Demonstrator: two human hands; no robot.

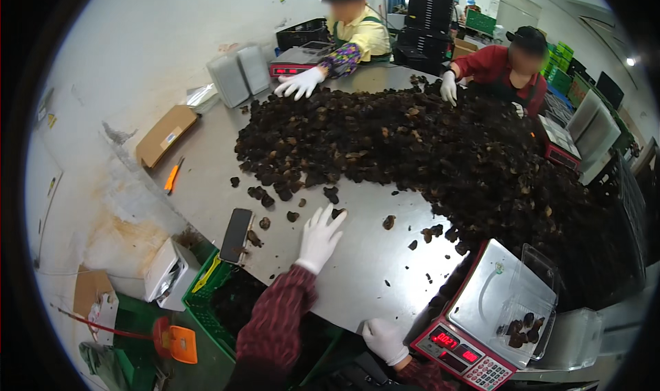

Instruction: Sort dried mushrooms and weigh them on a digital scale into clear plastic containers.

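My left hand (pixel 319 240), in a white glove, reaches over the metal table (pixel 361 267), palm down with fingers spread. A small dark dried piece, likely a mushroom (pixel 337 213), lies at its fingertips. My right hand (pixel 384 339), also gloved, is curled at the table's near edge, left of a red digital scale (pixel 464 319); whether it holds anything cannot be told. An open clear plastic box (pixel 539 308) with several dark pieces rests on the scale's plate. A large heap of the dark dried pieces (pixel 392 138) spreads over the table beyond my hands.
Two people work across the heap, each wearing white gloves (pixel 301 83), (pixel 448 87). At left lie a phone (pixel 236 235), an orange utility knife (pixel 174 175) and a cardboard piece (pixel 167 135). A green crate (pixel 206 293) stands below the table's near left edge. Clear lids are stacked beside the scale.
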